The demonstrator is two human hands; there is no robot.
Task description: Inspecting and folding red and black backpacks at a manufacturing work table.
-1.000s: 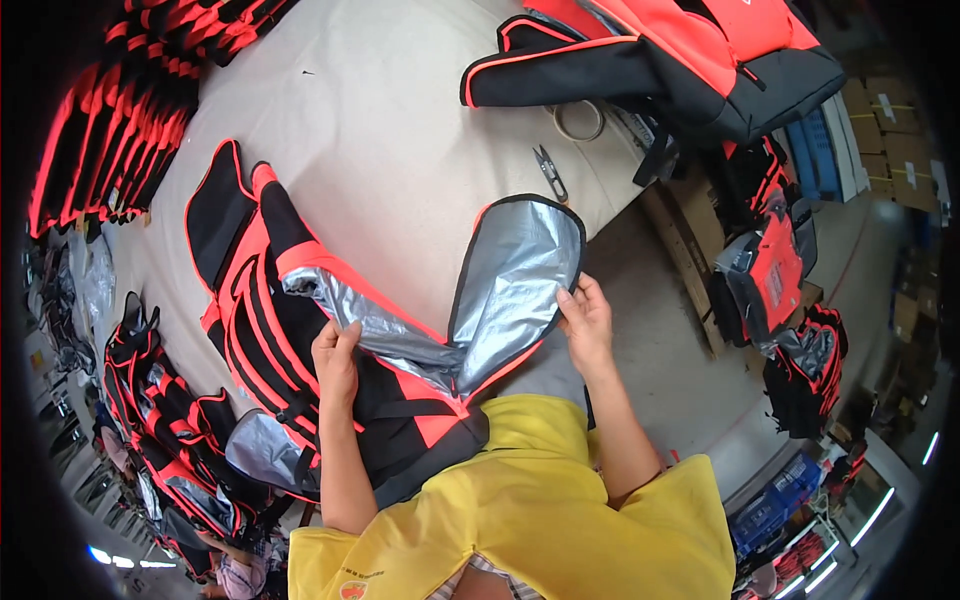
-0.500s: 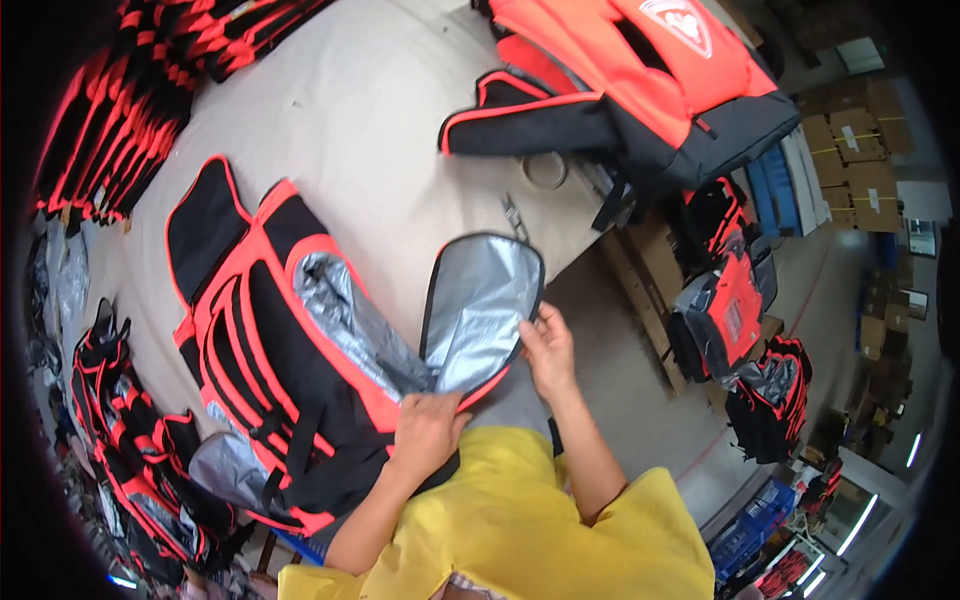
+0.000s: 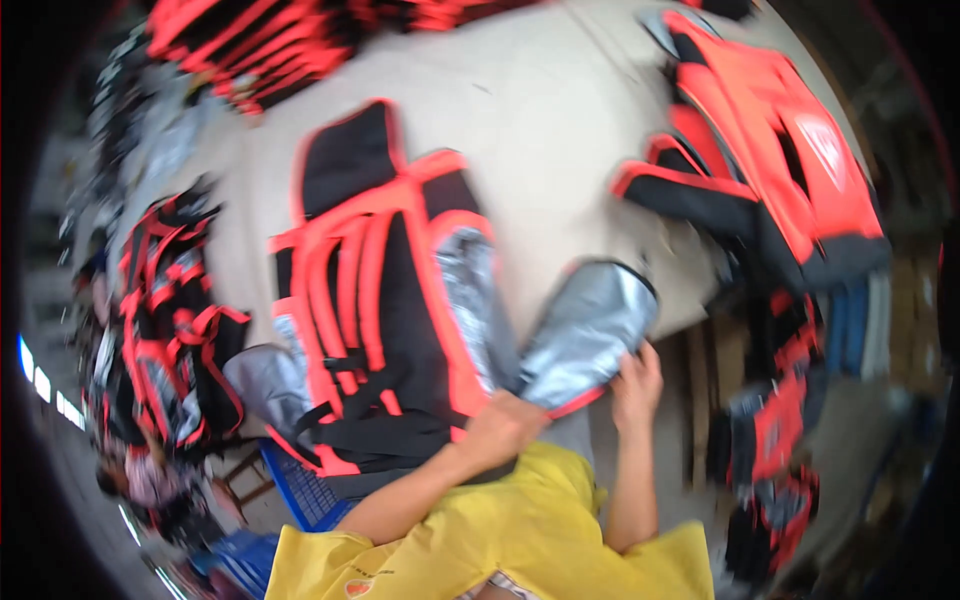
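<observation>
A black and orange-red backpack (image 3: 396, 300) lies on the table in front of me, straps facing up. From its right side a flap with silver lining (image 3: 585, 325) is folded outward. My left hand (image 3: 505, 430) is closed on the flap's lower edge, where it joins the bag. The fingers of my right hand (image 3: 637, 385) pinch the flap's right rim, thumb against the silver face. Between the flap and the straps, a side opening shows more silver lining (image 3: 468, 290). A second silver-lined flap (image 3: 270, 380) hangs out on the bag's left side.
Another orange-red and dark backpack (image 3: 780, 160) lies at the table's right. Stacked orange and black pieces (image 3: 260, 50) cover the far left. More bags hang or lie at left (image 3: 175, 320) and right (image 3: 775, 430). A blue crate (image 3: 305, 490) stands below the table's near edge.
My view has swung left, so everything sits further right and is blurred. Both hands keep their hold on the flap, which now tilts more to the right.
</observation>
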